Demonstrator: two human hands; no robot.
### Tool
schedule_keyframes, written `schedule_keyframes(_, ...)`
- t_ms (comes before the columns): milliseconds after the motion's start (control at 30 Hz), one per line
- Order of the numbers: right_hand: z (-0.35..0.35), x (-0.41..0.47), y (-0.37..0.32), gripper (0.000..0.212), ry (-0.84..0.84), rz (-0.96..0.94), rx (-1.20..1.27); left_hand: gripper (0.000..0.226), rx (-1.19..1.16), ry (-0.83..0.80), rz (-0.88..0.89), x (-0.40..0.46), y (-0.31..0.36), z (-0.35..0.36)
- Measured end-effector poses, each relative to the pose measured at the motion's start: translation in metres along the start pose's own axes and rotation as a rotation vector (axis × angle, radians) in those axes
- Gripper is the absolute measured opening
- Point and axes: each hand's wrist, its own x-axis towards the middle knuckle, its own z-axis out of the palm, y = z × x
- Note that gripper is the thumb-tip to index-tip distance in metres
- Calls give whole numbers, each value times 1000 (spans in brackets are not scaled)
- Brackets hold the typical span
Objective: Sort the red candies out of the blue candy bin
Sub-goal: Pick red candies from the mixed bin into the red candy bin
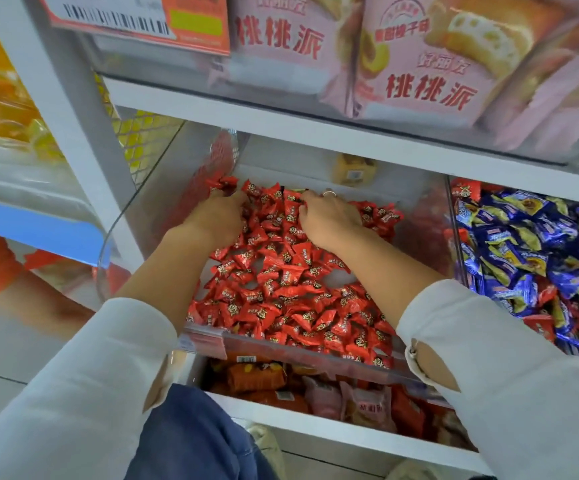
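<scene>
Left to right. Our left hand (217, 216) is down in the red candy bin (316, 355), a clear plastic tub with a curved left wall. Its fingers curl into the pile at the far left corner; whether they have hold of a sweet we can't tell, the tips are buried. The red candies (291, 292) are small foil pillow packs, glossy, crimped ends, dark round logo, lying loose and several deep.

Our right hand (329, 220) (ring on one finger) sits near the back of the same bin, fingers bent down among the wrappers; grip also not readable.

Further right, behind a clear divider, the blue candy bin (454, 237) holds the blue candies (530, 251): same slippery foil, blue with yellow-green patches. Several red wrappers are visible there, one stray red candy (541, 325) low in the front and another (466, 188) at the back corner.

Our judgement: sort partly done, with strays left in the blue bin, and neither hand is in that bin at present.

Pink snack packs (430, 64) on the shelf above, soft matte bags.
</scene>
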Motion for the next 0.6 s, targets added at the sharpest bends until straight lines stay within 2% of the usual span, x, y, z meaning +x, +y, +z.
schedule_keyframes(100, -3, 3, 0, 33, 32, 27, 96, 53, -14, -2, 3, -3, 4, -1)
schedule_keyframes(233, -9, -1, 5, 54, -103, 58, 137, 72, -13, -113, -1, -6, 2, -1)
schedule_keyframes(300, -10, -4, 7, 56, -138, 56, 148, 67, -8, -121, 4, -8, 1, -2)
schedule_keyframes(400, -11, -6, 8, 44, -141, 78, 168, 52, -45, -61, 33, -15, 6, -9)
schedule_keyframes(600, -8, -5, 11, 30, -130, 72, 47, 51, -124, -140, 44, -18, 0, -18)
